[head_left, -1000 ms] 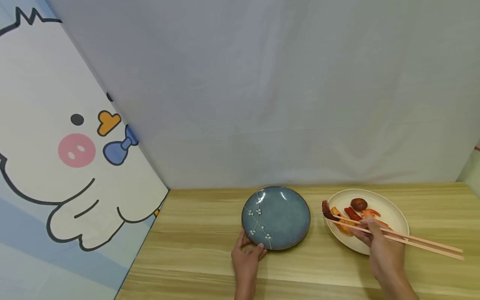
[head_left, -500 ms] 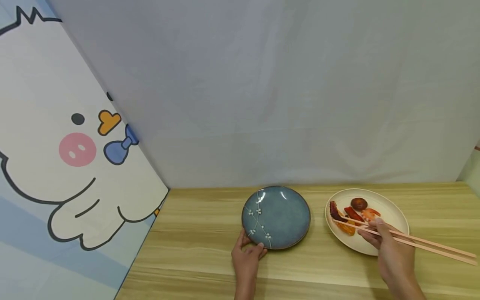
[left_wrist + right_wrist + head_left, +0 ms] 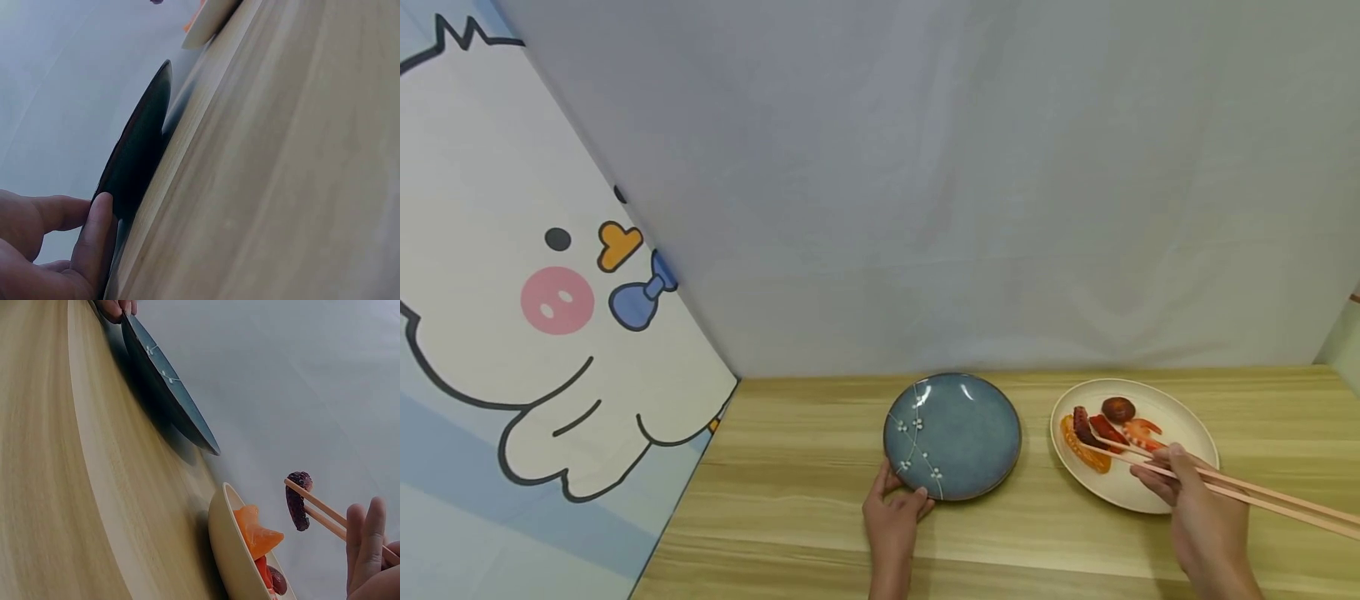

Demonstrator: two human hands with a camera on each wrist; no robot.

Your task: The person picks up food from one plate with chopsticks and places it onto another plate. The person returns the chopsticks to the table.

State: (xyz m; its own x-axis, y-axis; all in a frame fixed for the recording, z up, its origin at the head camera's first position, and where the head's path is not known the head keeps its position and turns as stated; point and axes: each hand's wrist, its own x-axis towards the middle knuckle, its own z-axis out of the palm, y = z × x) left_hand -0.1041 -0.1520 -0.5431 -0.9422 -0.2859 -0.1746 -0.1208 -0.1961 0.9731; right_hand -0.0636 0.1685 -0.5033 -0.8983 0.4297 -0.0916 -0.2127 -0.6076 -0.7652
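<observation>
My left hand [image 3: 895, 512] grips the near-left rim of a round blue plate [image 3: 970, 437] with white blossoms, thumb at the edge. In my right hand [image 3: 1210, 517] is a pair of light wooden chopsticks [image 3: 325, 510]. Their tips pinch a dark red octopus-tentacle piece [image 3: 298, 517], lifted over the left part of a cream plate [image 3: 1183, 433]. On that plate lie a wavy orange piece [image 3: 1093, 461], a red strip [image 3: 1107, 430], a brown round piece [image 3: 1117, 407] and an orange-white shrimp-like piece [image 3: 1140, 432].
Both plates stand on a wood-grain table [image 3: 790, 467], with a gap between them. A pale grey curtain [image 3: 970, 183] hangs behind the table. At the left is a panel [image 3: 482, 192] printed with a cartoon bird.
My right hand has drawn to the right with the chopsticks. The tentacle piece came from the cream plate's left edge to over its food. My left hand and the blue plate stay put.
</observation>
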